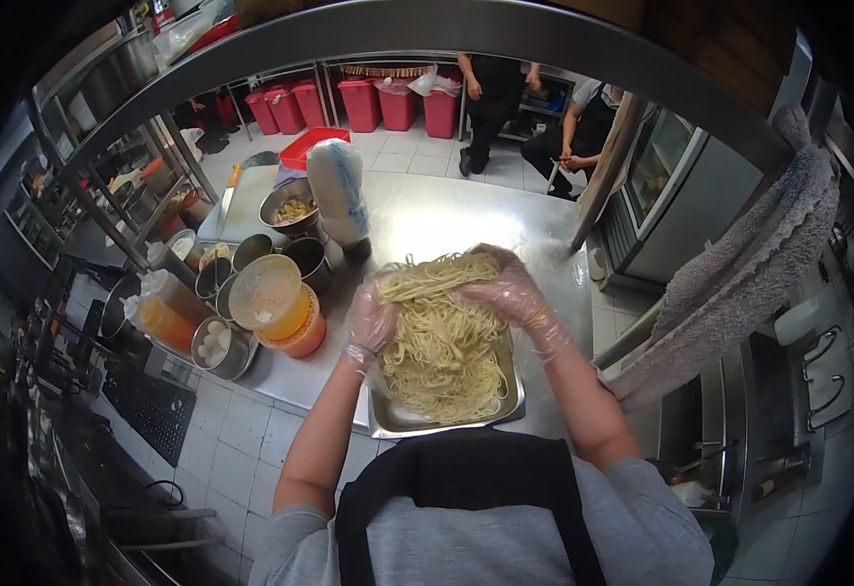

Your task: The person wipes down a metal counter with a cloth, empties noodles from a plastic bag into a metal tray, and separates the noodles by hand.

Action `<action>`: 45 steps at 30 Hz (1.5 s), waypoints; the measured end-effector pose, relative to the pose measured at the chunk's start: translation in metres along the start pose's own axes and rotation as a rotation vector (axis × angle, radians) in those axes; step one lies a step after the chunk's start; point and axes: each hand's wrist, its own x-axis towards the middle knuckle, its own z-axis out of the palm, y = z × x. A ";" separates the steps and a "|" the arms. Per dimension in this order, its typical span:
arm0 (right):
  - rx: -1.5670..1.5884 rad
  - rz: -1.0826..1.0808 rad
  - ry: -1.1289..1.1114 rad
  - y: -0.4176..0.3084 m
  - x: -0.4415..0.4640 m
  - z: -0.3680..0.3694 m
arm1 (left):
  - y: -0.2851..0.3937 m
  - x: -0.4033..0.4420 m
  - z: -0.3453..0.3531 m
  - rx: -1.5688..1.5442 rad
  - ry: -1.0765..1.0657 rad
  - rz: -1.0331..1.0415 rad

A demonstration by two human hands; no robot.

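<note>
A: Hands, quick?
B: Both in clear plastic gloves [542, 327], both grasping. Left hand [373, 317] grips the left end of a bunch of noodles [437, 280], right hand [507, 290] the right end; grip partly hidden by strands.
A: Noodles where?
B: Pale pile in a metal tray [516, 398], tray at the near edge of the worktop [446, 210]. Held bunch runs across the top, toward tray's far edge, touching the pile below.
A: Left of left hand?
B: Tub [295, 317] of orange liquid, toward worktop's left edge. Metal pot [231, 365] with white egg-like balls [214, 342] at that edge, squeeze bottles [160, 317] just beside.
A: Far side?
B: Metal bowl [277, 217] of food pieces near the far left corner, wrapped roll [337, 190] beside it, knife [229, 195] on a cutting board [249, 207] at the corner.
A: Right?
B: Greyish towel [739, 269], past worktop's right edge.
</note>
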 end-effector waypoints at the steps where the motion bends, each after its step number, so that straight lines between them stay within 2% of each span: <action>1: 0.000 -0.092 0.025 -0.005 -0.001 -0.004 | -0.001 0.003 -0.005 0.108 0.025 0.002; 4: 0.051 -0.278 0.053 -0.011 -0.001 -0.011 | 0.007 -0.005 -0.012 0.334 0.079 -0.122; 5: -0.285 -0.290 0.181 -0.016 0.001 -0.009 | -0.004 -0.006 -0.013 0.236 0.063 -0.138; 8: -0.392 -0.320 0.061 -0.040 -0.001 -0.005 | 0.011 -0.005 -0.014 0.143 -0.221 -0.332; 11: -0.408 -0.114 0.011 -0.061 -0.001 0.007 | 0.005 -0.008 -0.013 -0.050 -0.442 -0.255; 14: -0.329 -0.256 -0.305 -0.029 0.001 0.009 | 0.006 0.001 -0.016 -0.388 -0.524 -0.325; 18: -0.323 0.208 -0.328 -0.005 0.006 0.001 | -0.022 0.001 -0.015 -0.539 -0.358 -0.406; 19: -0.287 0.281 -0.268 0.029 0.019 -0.007 | -0.018 0.000 -0.012 -0.420 -0.366 -0.406; 21: -0.656 0.101 -0.303 0.059 0.014 -0.004 | -0.001 -0.007 0.003 -0.180 -0.381 -0.406; 22: -0.838 0.009 -0.314 0.074 0.008 0.000 | -0.006 -0.016 0.015 -0.022 -0.404 -0.315; 24: -1.011 -0.091 -0.197 0.122 -0.004 0.026 | -0.026 -0.034 0.043 0.285 -0.443 -0.132; 25: -1.095 -0.141 -0.137 0.123 -0.009 0.035 | -0.023 -0.034 0.048 0.318 -0.402 -0.131; 27: -0.604 0.065 -0.074 0.121 -0.007 0.029 | -0.018 -0.033 0.053 0.386 -0.318 -0.126; 28: -0.355 0.163 -0.044 0.112 -0.006 0.028 | -0.016 -0.031 0.050 0.316 -0.338 -0.178; 30: -0.261 0.093 -0.057 0.097 -0.002 0.022 | -0.011 -0.020 0.040 0.179 -0.368 -0.273; 31: -0.215 0.056 -0.061 0.088 0.001 0.019 | -0.015 -0.020 0.039 0.061 -0.320 -0.198; 34: -0.235 -0.022 -0.053 0.059 0.010 0.011 | -0.028 -0.016 0.036 -0.019 -0.262 0.012; 35: -0.309 -0.011 -0.022 0.011 0.000 0.009 | -0.021 -0.015 0.031 0.082 -0.238 0.025; 37: -0.328 -0.040 0.031 -0.014 -0.005 0.008 | 0.012 -0.008 0.015 0.284 -0.186 0.048; 39: -0.383 -0.097 0.072 -0.012 -0.001 0.008 | 0.038 -0.003 0.010 0.193 -0.089 0.126; 41: -0.302 -0.221 0.077 0.006 0.013 0.006 | 0.049 0.004 0.010 0.157 0.021 0.180; 43: -0.340 -0.239 0.036 0.010 0.015 0.002 | 0.074 0.015 0.006 0.071 0.034 0.157; 45: -0.502 -0.149 -0.057 -0.022 0.004 -0.001 | 0.095 0.025 0.004 -0.045 0.058 0.184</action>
